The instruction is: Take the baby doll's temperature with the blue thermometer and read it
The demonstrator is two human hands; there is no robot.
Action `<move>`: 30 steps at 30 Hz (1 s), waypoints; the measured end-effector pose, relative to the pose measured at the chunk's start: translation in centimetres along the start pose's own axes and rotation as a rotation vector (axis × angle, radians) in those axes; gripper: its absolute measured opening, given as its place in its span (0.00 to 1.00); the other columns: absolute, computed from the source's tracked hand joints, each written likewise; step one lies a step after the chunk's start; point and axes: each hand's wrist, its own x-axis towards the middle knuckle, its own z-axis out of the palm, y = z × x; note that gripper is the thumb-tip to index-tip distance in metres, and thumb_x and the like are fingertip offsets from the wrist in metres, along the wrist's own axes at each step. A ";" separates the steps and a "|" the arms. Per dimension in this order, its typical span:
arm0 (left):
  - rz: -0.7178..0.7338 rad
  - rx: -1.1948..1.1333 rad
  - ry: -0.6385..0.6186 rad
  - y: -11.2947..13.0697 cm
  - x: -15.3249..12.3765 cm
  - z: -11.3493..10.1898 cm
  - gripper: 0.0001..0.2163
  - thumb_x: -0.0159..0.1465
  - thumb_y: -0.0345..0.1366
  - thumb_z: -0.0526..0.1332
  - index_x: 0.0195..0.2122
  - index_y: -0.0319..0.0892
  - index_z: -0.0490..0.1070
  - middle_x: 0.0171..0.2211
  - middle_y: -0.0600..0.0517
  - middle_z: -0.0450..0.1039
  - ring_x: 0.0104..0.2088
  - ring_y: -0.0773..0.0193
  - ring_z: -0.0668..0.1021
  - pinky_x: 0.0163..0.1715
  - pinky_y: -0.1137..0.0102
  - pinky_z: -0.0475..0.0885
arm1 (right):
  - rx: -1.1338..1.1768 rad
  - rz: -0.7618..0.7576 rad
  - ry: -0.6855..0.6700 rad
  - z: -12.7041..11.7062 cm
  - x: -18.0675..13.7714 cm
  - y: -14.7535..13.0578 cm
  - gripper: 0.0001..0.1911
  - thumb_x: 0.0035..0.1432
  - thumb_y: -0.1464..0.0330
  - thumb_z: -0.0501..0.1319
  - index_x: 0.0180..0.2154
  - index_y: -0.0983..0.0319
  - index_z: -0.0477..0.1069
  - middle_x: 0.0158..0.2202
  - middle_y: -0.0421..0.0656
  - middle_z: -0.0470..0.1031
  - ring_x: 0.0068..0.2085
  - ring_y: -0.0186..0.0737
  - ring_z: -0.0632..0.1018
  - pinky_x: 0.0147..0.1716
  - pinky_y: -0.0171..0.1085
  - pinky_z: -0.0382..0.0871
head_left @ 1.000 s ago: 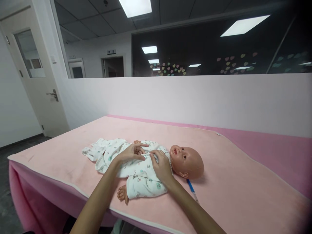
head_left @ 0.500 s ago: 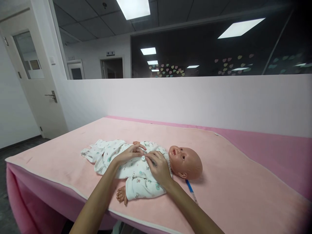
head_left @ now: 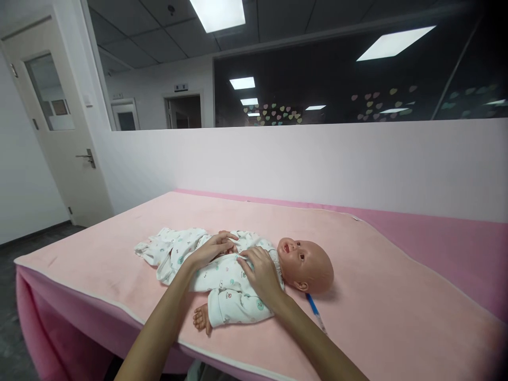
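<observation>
Both our left hand (head_left: 212,252) and our right hand (head_left: 262,271) curl loosely over the white printed fabric suit (head_left: 237,306); whether either pinches it, we can't tell. Inside, the bald tan plastic doll (head_left: 313,267) lies on its back across the pale pink blanket (head_left: 397,301).

Wide glass (head_left: 317,69) showing bright lights (head_left: 218,15) tops a white wall (head_left: 317,164), beside a pale door (head_left: 73,182).

door (head_left: 65,153), pale, lever handle (head_left: 89,157), at left. wall (head_left: 297,169), white, beneath long window (head_left: 317,69). heart shapes (head_left: 282,109), pastel, several clusters, on dark glass. ceiling light (head_left: 219,15), rectangular, lit. slim stick-like item (head_left: 311,304), partly blue, lying on pink cloth (head_left: 397,275).
</observation>
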 end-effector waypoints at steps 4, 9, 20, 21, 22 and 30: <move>-0.120 -0.084 0.073 0.0 -0.9 -2.0 0.16 0.55 0.40 0.61 0.43 0.38 0.67 0.32 0.49 0.71 0.32 0.68 0.73 0.36 0.72 0.65 | -0.045 -0.009 -0.006 -0.3 0.2 -0.3 0.08 0.58 0.68 0.51 0.30 0.61 0.67 0.31 0.41 0.70 0.35 0.37 0.68 0.37 0.37 0.57; -0.112 0.045 0.017 0.2 -2.6 -3.5 0.12 0.51 0.37 0.64 0.35 0.38 0.70 0.32 0.49 0.72 0.34 0.67 0.73 0.36 0.73 0.66 | -0.175 -0.101 -0.023 0.3 1.6 -1.5 0.08 0.55 0.64 0.55 0.30 0.61 0.68 0.30 0.42 0.70 0.34 0.38 0.67 0.36 0.38 0.55; -0.015 0.384 -0.033 -0.4 -2.4 -4.0 0.14 0.41 0.36 0.69 0.29 0.37 0.74 0.28 0.49 0.73 0.30 0.66 0.72 0.31 0.72 0.66 | -0.159 -0.083 -0.015 2.2 1.8 -1.5 0.05 0.54 0.68 0.56 0.27 0.61 0.65 0.28 0.41 0.69 0.33 0.37 0.68 0.36 0.38 0.56; -0.011 0.403 -0.039 -0.4 -2.4 -4.0 0.14 0.42 0.36 0.69 0.30 0.37 0.75 0.28 0.49 0.74 0.30 0.66 0.72 0.31 0.73 0.66 | -0.164 -0.080 -0.017 2.1 1.8 -1.5 0.05 0.54 0.68 0.56 0.27 0.61 0.65 0.28 0.41 0.69 0.33 0.37 0.68 0.36 0.38 0.56; -0.007 0.417 -0.043 -0.4 -2.4 -4.0 0.14 0.42 0.37 0.68 0.30 0.37 0.75 0.28 0.49 0.74 0.30 0.66 0.72 0.31 0.73 0.66 | -0.169 -0.077 -0.020 2.1 1.8 -1.6 0.05 0.54 0.68 0.56 0.27 0.61 0.65 0.28 0.41 0.69 0.33 0.38 0.68 0.36 0.38 0.56; 0.039 0.461 0.012 -0.6 -2.4 -3.8 0.13 0.48 0.41 0.65 0.31 0.36 0.76 0.25 0.48 0.74 0.26 0.67 0.71 0.27 0.73 0.65 | -0.189 -0.078 -0.009 2.2 1.7 -1.8 0.06 0.55 0.68 0.54 0.27 0.61 0.65 0.27 0.41 0.69 0.33 0.38 0.67 0.35 0.38 0.55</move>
